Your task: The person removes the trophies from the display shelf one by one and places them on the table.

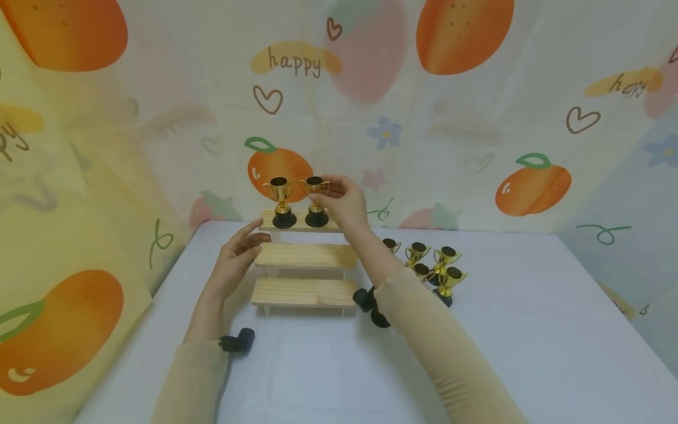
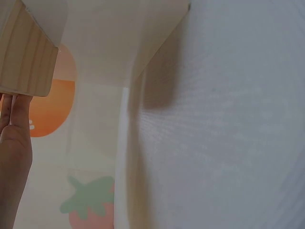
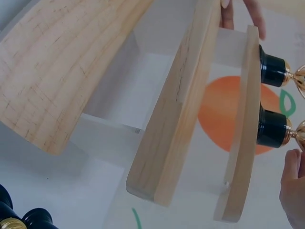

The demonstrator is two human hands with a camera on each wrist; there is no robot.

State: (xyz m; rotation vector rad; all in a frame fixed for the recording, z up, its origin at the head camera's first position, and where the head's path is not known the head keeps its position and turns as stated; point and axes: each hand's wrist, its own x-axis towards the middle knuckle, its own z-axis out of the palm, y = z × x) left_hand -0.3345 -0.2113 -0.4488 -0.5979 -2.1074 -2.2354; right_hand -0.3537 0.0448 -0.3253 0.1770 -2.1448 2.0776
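A three-tier wooden display stand [image 1: 307,254] stands on the table. Two small gold trophy cups with black bases are upright on its top tier. The right-hand trophy cup [image 1: 316,219] is held at its cup and handle by my right hand [image 1: 346,203], its base on the board. To its left, a second trophy cup [image 1: 283,219] stands with no hand on it. My left hand [image 1: 233,262] touches the stand's left end, its fingers extended along the upper boards. The left wrist view shows those fingertips against a board's end [image 2: 28,57].
Several more gold trophy cups [image 1: 447,282] stand on the white table [image 1: 508,330] right of the stand, some partly behind my right forearm. A fruit-patterned cloth [image 1: 450,129] hangs behind. Each wrist carries a small black camera [image 1: 246,340].
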